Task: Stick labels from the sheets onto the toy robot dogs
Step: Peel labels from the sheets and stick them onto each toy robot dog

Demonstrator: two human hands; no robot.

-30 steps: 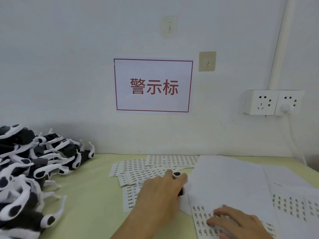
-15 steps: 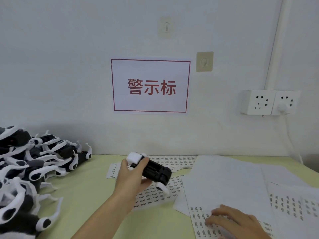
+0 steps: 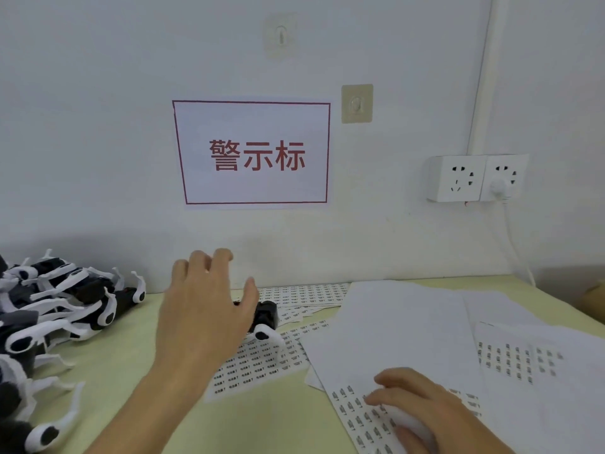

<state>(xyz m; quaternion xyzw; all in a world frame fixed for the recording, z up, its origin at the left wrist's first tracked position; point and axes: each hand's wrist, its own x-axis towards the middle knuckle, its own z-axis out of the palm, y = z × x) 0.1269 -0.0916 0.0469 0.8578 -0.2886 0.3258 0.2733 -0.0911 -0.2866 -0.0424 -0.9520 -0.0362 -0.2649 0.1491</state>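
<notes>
Your bench is pale yellow-green and runs up to the wall. On it at your left lies a heap of black-and-white toy robot dogs. Label sheets are spread across the middle, and larger white sheets overlap them at your right.

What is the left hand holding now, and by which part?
Nothing: the left hand has its fingers spread straight over the toy robot dog, which lies on a label sheet.
</notes>
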